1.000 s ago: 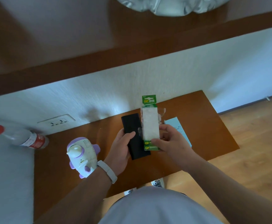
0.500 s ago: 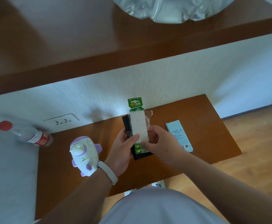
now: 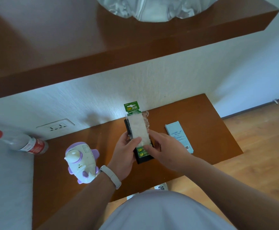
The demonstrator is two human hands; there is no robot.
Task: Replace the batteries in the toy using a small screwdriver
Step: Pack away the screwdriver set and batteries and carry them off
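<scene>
White-and-lilac plastic marks the toy (image 3: 81, 161), laid on the brown table (image 3: 201, 130) at 9 o'clock of the left hand (image 3: 125, 156) and untouched; that hand is judged the nearer to it. The battery pack (image 3: 138, 128) is held above the table by both hands. The left thumb is pressed on its face with the fingers wrapped round its left edge, and the fingers of the right hand (image 3: 167, 151) are closed on its near right edge from 3 o'clock. Its long axis is run from 6 to 12 o'clock, with the green header farthest. A black case (image 3: 143, 161) is seen beneath it, laid along much the same axis; no screwdriver is seen. A pale blue box (image 3: 179, 136) is set at 2 o'clock. Freeing the cells is judged the step in hand.
</scene>
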